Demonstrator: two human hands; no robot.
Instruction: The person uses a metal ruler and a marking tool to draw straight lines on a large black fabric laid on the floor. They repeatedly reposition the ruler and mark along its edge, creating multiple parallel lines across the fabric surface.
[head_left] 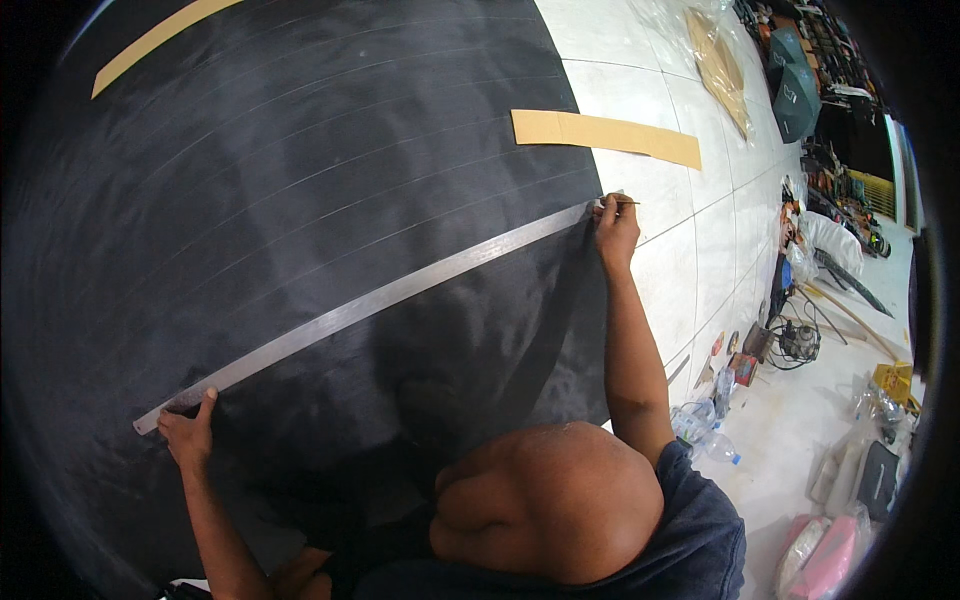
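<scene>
A long silver metal ruler (370, 307) lies slantwise across a black sheet (330, 120) marked with several thin pale lines. At the ruler's left end, my left hand (188, 430) holds it down, thumb on its face and fingers along the lower edge. My right hand (616, 225) is at the far right end, by the sheet's edge. Its fingers pinch a thin, dark, pencil-like tool (628, 203); the exact kind is too small to tell.
A tan cardboard strip (600, 135) overlaps the sheet's right edge and white floor tiles (670, 240). Another strip (160, 45) lies far left. On the right are plastic bottles (715, 445), a coiled cable (797, 342), a pink package (828, 560) and crowded goods (800, 95).
</scene>
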